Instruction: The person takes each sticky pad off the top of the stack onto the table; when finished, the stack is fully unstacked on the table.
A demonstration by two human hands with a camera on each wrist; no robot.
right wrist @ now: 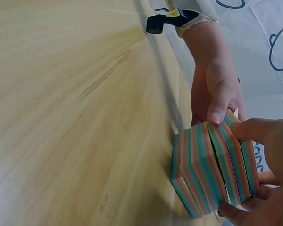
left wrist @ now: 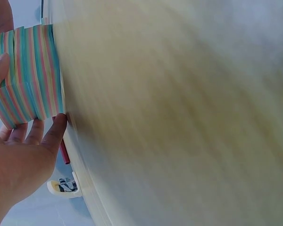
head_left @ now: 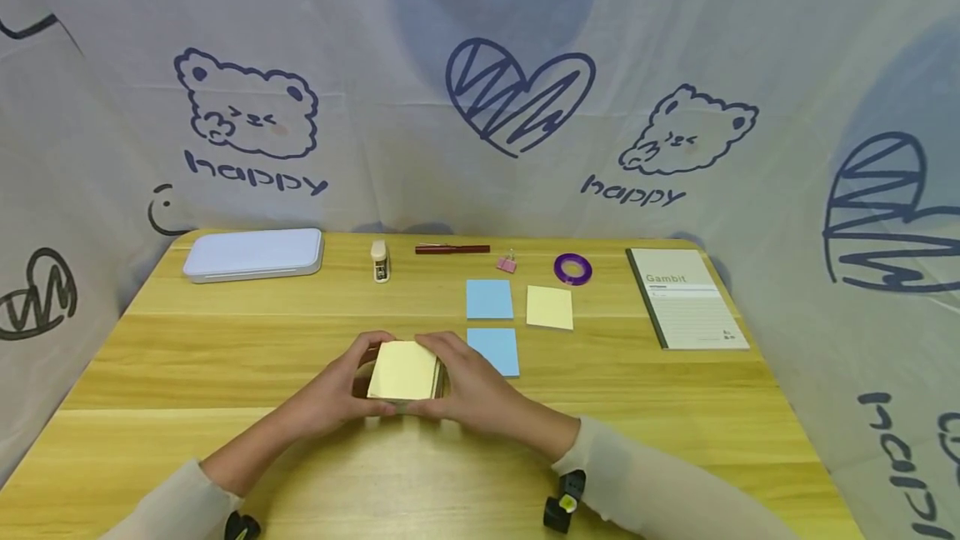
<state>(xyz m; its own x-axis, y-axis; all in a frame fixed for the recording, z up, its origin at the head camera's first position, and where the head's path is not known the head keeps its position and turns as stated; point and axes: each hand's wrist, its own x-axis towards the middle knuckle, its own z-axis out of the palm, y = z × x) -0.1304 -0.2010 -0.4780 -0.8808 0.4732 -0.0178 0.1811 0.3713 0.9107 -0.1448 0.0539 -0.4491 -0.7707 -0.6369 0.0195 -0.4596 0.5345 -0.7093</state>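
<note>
A tall stack of sticky notes [head_left: 405,369], pale yellow on top, stands on the wooden table between both hands. Its sides show many thin stripes of blue-green, pink and yellow in the left wrist view, where the sticky note stack [left wrist: 35,70] reaches down to the tabletop. My left hand [head_left: 337,386] grips it from the left, thumb at the near side and fingers along the far side. From the right, my right hand [head_left: 472,382] holds it the same way. The right wrist view shows both thumbs on the striped side of the stack [right wrist: 207,165].
Beyond the right hand lie two blue sticky note pads [head_left: 489,299] and a yellow pad [head_left: 550,307]. Along the back are a pencil case [head_left: 253,254], a small white bottle [head_left: 381,262], a dark red pen [head_left: 452,249], a pink binder clip [head_left: 507,262], purple tape [head_left: 572,269] and a notebook [head_left: 690,298].
</note>
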